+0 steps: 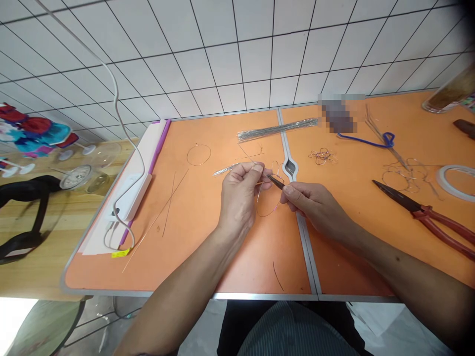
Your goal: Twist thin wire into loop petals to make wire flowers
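Over the middle of the orange table, my left hand [243, 190] pinches a thin wire loop [267, 215] between thumb and fingers. The loop hangs below the fingertips and has a small bent shape at its top. Just right of it, my right hand [315, 202] is closed around a slim dark-tipped tool [275, 182], perhaps tweezers. The tool's tip meets the wire beside my left fingertips. Exactly how the tip grips the wire is too small to make out.
A wire bundle [274, 130] lies at the back. Red-handled pliers [423, 212], a white tape ring [458, 180] and a tangled wire piece [322, 156] lie to the right. Leftward are a wire ring [199, 155], loose wires [168, 205] and a white power strip [135, 198] with a cable.
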Tool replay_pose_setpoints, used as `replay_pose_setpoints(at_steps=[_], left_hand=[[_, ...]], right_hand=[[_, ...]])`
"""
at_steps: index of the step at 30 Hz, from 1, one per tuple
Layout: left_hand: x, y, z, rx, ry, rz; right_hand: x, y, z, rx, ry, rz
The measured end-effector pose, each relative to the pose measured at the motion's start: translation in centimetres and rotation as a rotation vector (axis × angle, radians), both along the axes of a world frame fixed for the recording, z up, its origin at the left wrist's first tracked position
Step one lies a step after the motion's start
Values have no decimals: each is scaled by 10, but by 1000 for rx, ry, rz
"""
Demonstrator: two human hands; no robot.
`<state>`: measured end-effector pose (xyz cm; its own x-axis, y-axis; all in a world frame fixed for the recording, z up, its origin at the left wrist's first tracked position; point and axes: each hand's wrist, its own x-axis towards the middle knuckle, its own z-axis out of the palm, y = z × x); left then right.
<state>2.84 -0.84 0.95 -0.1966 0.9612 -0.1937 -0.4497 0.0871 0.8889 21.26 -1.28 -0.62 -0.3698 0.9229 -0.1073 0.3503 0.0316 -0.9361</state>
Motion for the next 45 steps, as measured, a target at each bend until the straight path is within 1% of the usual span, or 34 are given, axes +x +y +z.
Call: replay_pose_setpoints(at_steps=[3, 8, 12, 23, 27, 32, 39, 45], left_hand=[[-1, -1, -2, 31, -7, 0], [-1, -1, -5, 56, 5, -8], [0, -2, -6, 62, 2, -13], [1, -3, -5, 68, -47, -8], [2, -3, -5, 66, -56, -4], [2, -3, -3, 60, -56, 11], [1, -1, -4, 40, -32, 46], [2, -1, -3, 19, -36, 42]], right_hand=[[1, 2, -2, -38, 27, 11], [1, 2, -1, -158, 117, 34], [1, 2, 0, -191, 141, 28], [3, 2, -6, -140, 192, 31], [2, 1, -4, -128, 185, 27], [0, 1, 0, -124, 121, 19], [-1, 2, -1, -112, 102, 5], [1, 1, -1, -117, 98, 11]])
